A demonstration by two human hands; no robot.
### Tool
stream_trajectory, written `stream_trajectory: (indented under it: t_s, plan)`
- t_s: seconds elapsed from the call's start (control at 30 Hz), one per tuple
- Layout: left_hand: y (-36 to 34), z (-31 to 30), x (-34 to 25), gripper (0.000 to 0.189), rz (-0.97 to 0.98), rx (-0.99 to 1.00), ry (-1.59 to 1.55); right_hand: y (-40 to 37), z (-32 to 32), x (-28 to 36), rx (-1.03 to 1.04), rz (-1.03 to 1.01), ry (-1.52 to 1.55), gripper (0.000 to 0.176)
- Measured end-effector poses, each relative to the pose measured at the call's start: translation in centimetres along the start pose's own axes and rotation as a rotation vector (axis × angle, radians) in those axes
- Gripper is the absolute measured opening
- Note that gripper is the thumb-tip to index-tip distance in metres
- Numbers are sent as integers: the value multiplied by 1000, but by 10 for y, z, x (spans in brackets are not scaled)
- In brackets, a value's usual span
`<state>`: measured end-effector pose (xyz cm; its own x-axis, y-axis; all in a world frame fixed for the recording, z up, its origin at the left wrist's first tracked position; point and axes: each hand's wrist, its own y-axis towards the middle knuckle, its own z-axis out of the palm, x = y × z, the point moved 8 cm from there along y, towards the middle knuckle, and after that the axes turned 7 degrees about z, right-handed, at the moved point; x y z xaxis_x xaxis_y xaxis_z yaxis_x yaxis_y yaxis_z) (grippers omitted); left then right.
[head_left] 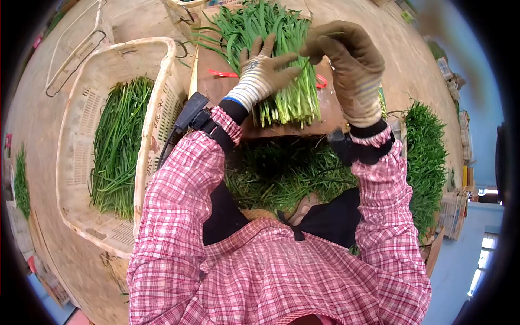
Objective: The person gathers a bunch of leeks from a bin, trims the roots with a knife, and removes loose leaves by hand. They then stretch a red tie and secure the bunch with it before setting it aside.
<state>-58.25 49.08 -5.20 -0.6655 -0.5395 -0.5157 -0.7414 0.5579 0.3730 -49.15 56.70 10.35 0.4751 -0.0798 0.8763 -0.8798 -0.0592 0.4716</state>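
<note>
A thick bunch of garlic chives (287,100) lies on a brown board (211,67), its pale cut ends toward me. My left hand (265,76), in a striped work glove, rests on the bunch with fingers spread. Just right of the bunch, my right hand (351,65) is raised in a brown glove. Its fingers are curled together in a pinch near the leaves; whether they hold a thin blade is too small to tell. A red strap (223,73) sticks out on the left of the bunch, and a red end (322,82) shows on the right.
A cream plastic crate (149,135) with loose chives (122,146) stands at my left. Another crate (76,40) is behind it. Green trimmings (292,179) cover the floor below the board. More upright chives (425,168) stand at my right.
</note>
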Motion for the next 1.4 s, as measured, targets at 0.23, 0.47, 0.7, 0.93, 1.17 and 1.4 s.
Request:
stream_trajectory:
  t_s: [0.23, 0.47, 0.7, 0.93, 1.17, 1.4]
  plan:
    - [1, -1, 1, 52, -3, -7, -62, -41, 7, 40, 26, -186, -150, 19]
    - [2, 5, 5, 39, 75, -110, 32, -5, -30, 20, -284, 27, -592, 23]
    - [4, 13, 8, 40, 88, -66, 104, -71, 3, -42, 116, 416, -1246, 47]
    - [1, 13, 9, 44, 98, -38, -44, -78, -14, -34, -122, 450, -898, 25]
    - [2, 17, 12, 47, 104, -13, -9, -74, -17, -45, -183, 171, -757, 21]
    - [3, 16, 6, 47, 86, 49, 59, -71, 0, -60, -104, 318, -1291, 22]
